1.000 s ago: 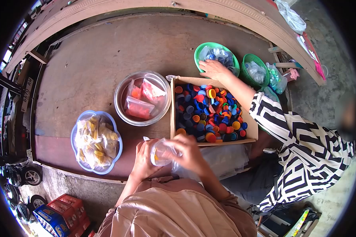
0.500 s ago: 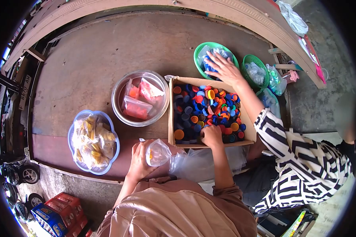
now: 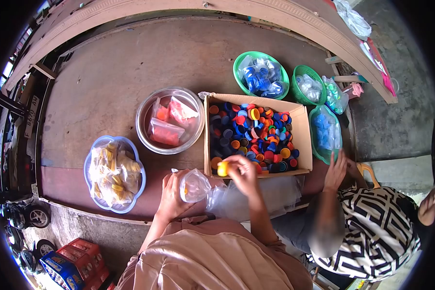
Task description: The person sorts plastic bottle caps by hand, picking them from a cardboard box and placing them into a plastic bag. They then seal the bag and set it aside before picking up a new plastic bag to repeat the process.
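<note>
My left hand (image 3: 173,195) is closed around a clear plastic bag (image 3: 195,186), whose mouth faces right; something small and orange shows inside. Between the fingertips of my right hand (image 3: 243,174) is a yellow bottle cap (image 3: 223,168), held over the near left edge of the cardboard box (image 3: 300,133). Loose bottle caps (image 3: 256,130) in blue, red, orange and other colours fill the box. Flat clear plastic bags (image 3: 256,198) lie under my right forearm at the table's near edge.
Left of the box stand a metal bowl (image 3: 141,133) with bags of red caps and a blue basin (image 3: 88,169) of bagged yellow caps. Green baskets (image 3: 237,72) with bagged caps stand behind and to the right. A co-worker's hand (image 3: 336,171) touches the right-hand basket.
My right hand has come up out of the box and moved left with a yellow cap. The co-worker's hand has left the far green basket for the right-hand one.
</note>
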Action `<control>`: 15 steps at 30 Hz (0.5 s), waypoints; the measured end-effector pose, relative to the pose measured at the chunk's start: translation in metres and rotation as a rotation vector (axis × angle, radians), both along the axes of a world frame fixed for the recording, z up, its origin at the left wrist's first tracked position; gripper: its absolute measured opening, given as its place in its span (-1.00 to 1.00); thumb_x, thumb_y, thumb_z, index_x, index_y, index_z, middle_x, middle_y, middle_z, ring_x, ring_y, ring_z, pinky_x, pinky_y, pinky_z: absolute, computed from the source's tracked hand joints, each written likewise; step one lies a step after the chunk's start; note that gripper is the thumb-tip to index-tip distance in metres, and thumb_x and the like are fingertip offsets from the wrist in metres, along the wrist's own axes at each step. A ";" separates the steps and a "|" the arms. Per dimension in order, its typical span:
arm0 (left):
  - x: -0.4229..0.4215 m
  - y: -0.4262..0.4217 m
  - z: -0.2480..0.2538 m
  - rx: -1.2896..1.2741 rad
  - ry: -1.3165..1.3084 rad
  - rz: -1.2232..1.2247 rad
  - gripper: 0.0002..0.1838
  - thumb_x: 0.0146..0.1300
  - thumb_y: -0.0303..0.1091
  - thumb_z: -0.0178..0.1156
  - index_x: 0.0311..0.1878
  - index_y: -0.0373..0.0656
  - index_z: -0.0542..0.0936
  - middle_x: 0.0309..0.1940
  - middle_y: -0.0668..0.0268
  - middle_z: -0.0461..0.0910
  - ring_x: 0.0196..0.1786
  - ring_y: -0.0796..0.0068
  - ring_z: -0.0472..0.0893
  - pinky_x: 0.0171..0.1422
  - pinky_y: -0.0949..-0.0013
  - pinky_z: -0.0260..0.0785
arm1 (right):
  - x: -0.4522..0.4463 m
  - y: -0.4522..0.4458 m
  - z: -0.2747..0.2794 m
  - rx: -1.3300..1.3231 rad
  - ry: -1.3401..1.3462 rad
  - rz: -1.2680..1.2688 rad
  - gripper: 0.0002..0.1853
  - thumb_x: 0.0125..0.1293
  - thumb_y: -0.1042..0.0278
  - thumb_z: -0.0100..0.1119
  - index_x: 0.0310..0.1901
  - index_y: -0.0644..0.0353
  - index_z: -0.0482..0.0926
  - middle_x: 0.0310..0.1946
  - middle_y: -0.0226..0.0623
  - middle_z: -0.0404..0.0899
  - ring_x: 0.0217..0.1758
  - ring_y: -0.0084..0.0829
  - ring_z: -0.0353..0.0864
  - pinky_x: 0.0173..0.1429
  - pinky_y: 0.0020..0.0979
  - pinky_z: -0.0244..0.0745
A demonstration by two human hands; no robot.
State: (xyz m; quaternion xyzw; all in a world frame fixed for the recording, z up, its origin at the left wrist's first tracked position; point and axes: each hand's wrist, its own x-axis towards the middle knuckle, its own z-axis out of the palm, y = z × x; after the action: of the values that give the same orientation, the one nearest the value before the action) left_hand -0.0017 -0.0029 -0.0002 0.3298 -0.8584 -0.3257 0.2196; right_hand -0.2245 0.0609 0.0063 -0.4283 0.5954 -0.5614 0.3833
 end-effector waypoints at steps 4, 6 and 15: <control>-0.002 0.002 0.001 0.009 -0.005 0.005 -0.16 -0.26 -0.19 0.42 0.15 -0.21 0.27 0.04 0.16 0.41 0.08 0.13 0.41 0.22 0.07 0.12 | 0.061 -0.008 0.029 -0.102 0.542 0.070 -0.87 0.02 0.45 0.26 -0.35 0.17 0.56 -0.47 -0.27 0.58 -0.45 -0.35 0.56 -0.26 -0.39 0.39; -0.001 0.002 0.002 0.000 0.006 0.009 -0.15 -0.25 -0.18 0.42 0.16 -0.21 0.26 0.04 0.15 0.42 0.07 0.13 0.42 0.22 0.06 0.12 | 0.073 -0.007 0.026 -0.143 0.584 0.072 -0.86 -0.01 0.43 0.28 -0.36 0.14 0.57 -0.48 -0.25 0.56 -0.44 -0.26 0.53 -0.22 -0.30 0.36; 0.001 0.003 0.007 0.024 0.014 0.017 -0.15 -0.27 -0.19 0.43 0.15 -0.20 0.27 0.05 0.16 0.41 0.08 0.09 0.40 0.22 0.07 0.11 | -0.009 -0.014 0.014 0.084 0.811 -0.144 -0.90 -0.01 0.38 0.24 -0.42 0.14 0.59 -0.38 -0.23 0.53 -0.27 -0.22 0.54 -0.22 -0.24 0.42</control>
State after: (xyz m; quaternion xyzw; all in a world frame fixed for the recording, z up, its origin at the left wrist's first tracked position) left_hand -0.0004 -0.0003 0.0070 0.3376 -0.8500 -0.3365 0.2242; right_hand -0.2340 0.0467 0.0200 -0.5561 0.7490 -0.3477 0.0943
